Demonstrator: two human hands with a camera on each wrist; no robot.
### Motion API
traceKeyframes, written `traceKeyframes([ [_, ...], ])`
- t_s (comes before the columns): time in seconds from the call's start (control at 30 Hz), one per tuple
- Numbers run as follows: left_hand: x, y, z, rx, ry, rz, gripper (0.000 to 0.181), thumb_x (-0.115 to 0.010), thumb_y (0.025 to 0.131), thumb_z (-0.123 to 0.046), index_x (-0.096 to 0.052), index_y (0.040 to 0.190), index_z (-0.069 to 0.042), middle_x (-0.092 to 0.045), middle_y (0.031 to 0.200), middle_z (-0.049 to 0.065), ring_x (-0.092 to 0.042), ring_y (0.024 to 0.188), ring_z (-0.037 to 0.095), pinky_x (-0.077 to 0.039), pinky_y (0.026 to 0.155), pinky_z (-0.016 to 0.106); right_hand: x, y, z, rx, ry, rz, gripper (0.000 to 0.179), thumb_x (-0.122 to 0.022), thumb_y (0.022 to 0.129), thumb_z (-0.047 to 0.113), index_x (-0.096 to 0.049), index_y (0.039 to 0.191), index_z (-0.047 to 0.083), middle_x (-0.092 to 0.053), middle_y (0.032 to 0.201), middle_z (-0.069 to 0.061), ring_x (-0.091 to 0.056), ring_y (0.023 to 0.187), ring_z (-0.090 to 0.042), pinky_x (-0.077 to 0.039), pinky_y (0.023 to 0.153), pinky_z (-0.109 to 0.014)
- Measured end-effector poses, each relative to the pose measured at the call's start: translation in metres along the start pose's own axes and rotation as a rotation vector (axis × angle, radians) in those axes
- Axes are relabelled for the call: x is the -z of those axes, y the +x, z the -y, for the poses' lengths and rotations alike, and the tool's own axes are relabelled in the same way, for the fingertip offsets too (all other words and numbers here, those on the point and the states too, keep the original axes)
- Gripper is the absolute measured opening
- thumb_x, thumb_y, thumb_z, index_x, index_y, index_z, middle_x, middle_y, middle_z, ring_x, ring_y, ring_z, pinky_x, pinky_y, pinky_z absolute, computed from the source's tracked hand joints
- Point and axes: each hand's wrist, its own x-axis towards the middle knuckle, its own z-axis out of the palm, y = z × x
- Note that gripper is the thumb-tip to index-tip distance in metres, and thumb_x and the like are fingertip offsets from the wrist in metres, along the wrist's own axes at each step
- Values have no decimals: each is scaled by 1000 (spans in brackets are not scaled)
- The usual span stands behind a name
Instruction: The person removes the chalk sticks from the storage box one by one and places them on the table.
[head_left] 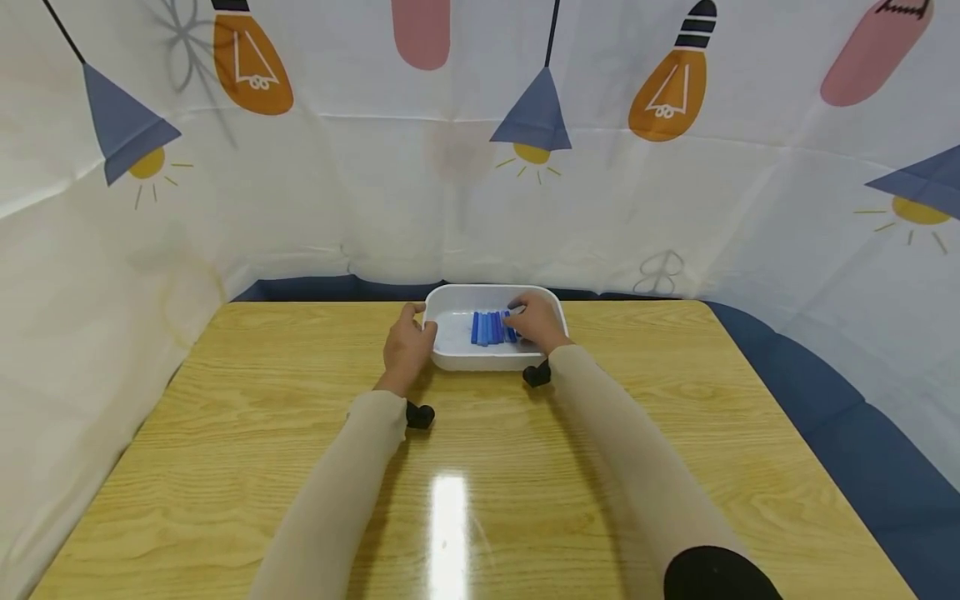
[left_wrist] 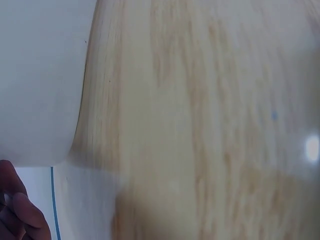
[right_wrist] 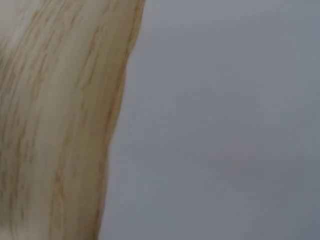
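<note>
A white tray (head_left: 487,363) with a raised rim stands at the far edge of the table. Inside it, several slim blue sticks (head_left: 489,328) lie side by side in a row; their exact kind is too small to tell. My left hand (head_left: 408,346) holds the tray's left end, with thumb and fingers at the rim. In the left wrist view, part of the left hand (left_wrist: 22,212) shows beside the white tray wall (left_wrist: 40,75). Reaching over the tray's right side, my right hand (head_left: 538,321) pinches a blue stick at the row's right end. The right wrist view does not show that hand.
The wooden table (head_left: 480,450) carries a bright light reflection near its front. Behind it hangs a white cloth (head_left: 337,183) printed with lamps and bulbs. Dark blue material (head_left: 825,400) lies beyond the table's right edge.
</note>
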Motion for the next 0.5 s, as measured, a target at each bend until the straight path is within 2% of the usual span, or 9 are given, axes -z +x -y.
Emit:
traceKeyframes([
  [0.17,1,0,-1,-6,11,-3,45,-50,93,-30,-47,137,-21,-51,85,6,-47,71,24,-36,60,32,0,4,0,-31,-9,17,43,-66,90,24,-56,130,12,-62,114,-8,-61,89,-23,-54,68,-31],
  [0.4,0,1,1,-28,23,-20,43,-50,92,-29,-49,134,-21,-52,85,6,-48,71,24,-36,60,33,1,3,1,-34,7,20,45,-67,89,20,-55,131,10,-64,111,-11,-62,83,-22,-53,64,-30],
  [0.5,-1,1,1,-18,21,-11,44,-50,93,-30,-48,135,-21,-53,88,6,-49,73,24,-36,61,33,1,2,1,-33,6,20,44,-68,88,19,-56,130,10,-65,110,-11,-62,81,-22,-53,64,-30],
])
